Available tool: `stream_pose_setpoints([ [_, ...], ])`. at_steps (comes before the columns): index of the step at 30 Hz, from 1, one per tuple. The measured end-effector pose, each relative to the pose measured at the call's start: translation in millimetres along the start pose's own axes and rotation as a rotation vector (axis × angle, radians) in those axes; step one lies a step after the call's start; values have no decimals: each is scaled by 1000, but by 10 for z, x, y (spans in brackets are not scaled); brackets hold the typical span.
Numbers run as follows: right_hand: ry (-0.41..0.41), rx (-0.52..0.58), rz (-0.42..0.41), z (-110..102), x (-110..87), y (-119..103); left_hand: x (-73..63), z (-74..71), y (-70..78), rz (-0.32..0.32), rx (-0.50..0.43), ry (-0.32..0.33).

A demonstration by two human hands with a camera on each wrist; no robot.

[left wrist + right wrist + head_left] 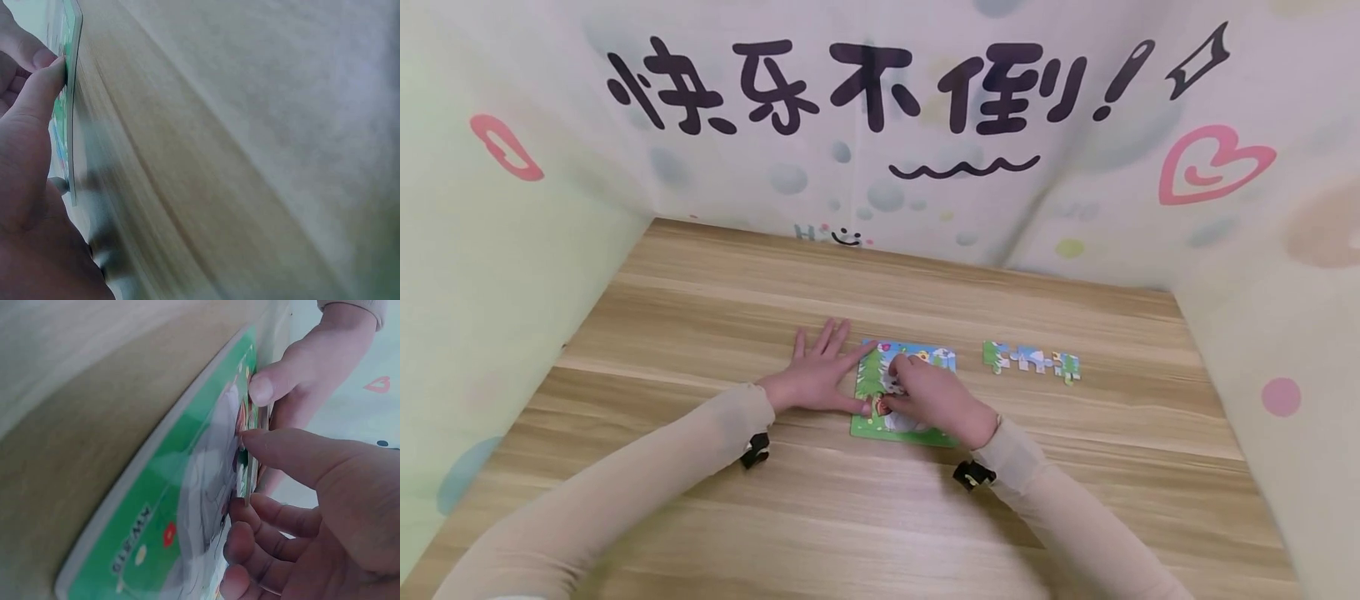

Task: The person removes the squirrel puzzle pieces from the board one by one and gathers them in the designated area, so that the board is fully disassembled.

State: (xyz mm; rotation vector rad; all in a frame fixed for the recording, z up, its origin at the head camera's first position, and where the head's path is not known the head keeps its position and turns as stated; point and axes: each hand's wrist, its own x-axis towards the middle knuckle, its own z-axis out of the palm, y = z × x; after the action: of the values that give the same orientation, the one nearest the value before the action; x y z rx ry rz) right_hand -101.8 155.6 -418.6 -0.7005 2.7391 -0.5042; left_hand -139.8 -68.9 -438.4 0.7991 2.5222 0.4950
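2 beige sleeves come in nearest the head camera, the left sleeve (617,483) and the right sleeve (1090,533), each with a small black device (756,450) at the wrist. Beyond them lies a wood-grained table (820,517), and near its middle a flat puzzle board (867,430) with a green lower border and a picture of trees, sky and a grey figure.

The left hand (820,375) is spread wide and grips nothing; its index finger reaches the board's upper left corner, and its thumb rests on the left part of the board. The right hand (936,396) is over the board, fingers curled in, with a thin puzzle piece (250,478) pinched between thumb and fingertips. That piece is at the left part of the board, near the left thumb; whether it is seated cannot be told. The right wrist view also shows a small printed code (132,537) and red and white flowers on the green border.

To the right of the board, apart from it, lies a short row of loose pieces (1033,360). Behind the table hangs a pale cloth (737,192) with 4 large dark characters, an exclamation mark and a pink heart (1213,177).
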Motion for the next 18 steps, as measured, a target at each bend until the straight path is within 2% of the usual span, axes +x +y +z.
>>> stream_pose_setpoints([
  [7, -30, 51, 45, -51, -56, 92, 20, 20, -21, 6, -4, 18],
  [12, 1, 43, 23, -48, -149, 185, 8, 23, -25, 22, -1, 27],
  [18, 25, 50, 9, -65, -325, 303, 49, 114, -73, 20, -5, 45],
])
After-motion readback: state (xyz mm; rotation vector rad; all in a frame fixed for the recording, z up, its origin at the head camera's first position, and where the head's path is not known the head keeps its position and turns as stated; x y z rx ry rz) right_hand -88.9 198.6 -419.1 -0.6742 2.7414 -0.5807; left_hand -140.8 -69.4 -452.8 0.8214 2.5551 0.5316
